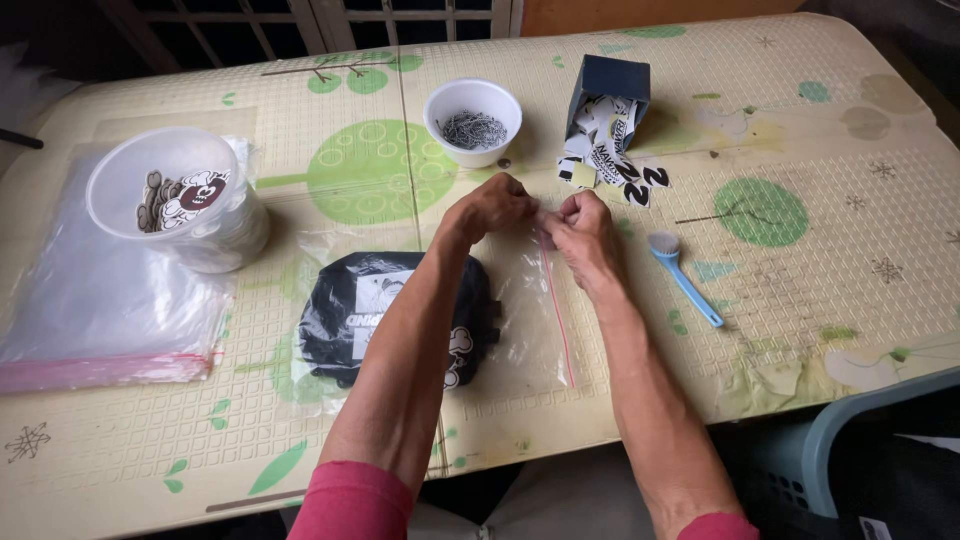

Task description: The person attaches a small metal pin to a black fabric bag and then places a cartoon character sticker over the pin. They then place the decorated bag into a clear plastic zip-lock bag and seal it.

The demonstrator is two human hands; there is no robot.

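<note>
View: head camera, looking down at a cream mat with green circles [370,170] and the person's two bare hands.

Left hand [492,208]: fingers pinched together on the upper edge of the clear zip bag [520,330]; clenched on the plastic, nothing else visible in it.

Right hand [578,228]: pinched on the same bag edge, at the top of the red seal strip [556,320]; the fingertips of both hands nearly touch.

Bag position: lies flat in front of the person, under the left forearm, mouth turned to the right.

Bag contents: dark folded fabric item [360,315] with white printed patches, well inside the bag, away from the strip.

Risk, seal: in my judgement the strip may close only in part if the pinch skips along it; film bunched at the mouth would cause that.

Risk, forearm: the left forearm rests over the bag and could drag it and crease the fabric.

Risk, bowl: white bowl of small metal fasteners [473,122] stands just beyond the hands; a knock could spill them.

Package, left: stack of clear bags with a pink edge [100,320], flat, at the left border.

Package, tub: translucent round tub [165,185] holding black-and-white cut-out stickers, resting on that stack.

Package, box: dark blue box [608,95], tipped, spilling black, white and yellow labels [610,160] onto the mat.

Other: light blue brush [685,275], right of the hands, apart from them.
</note>
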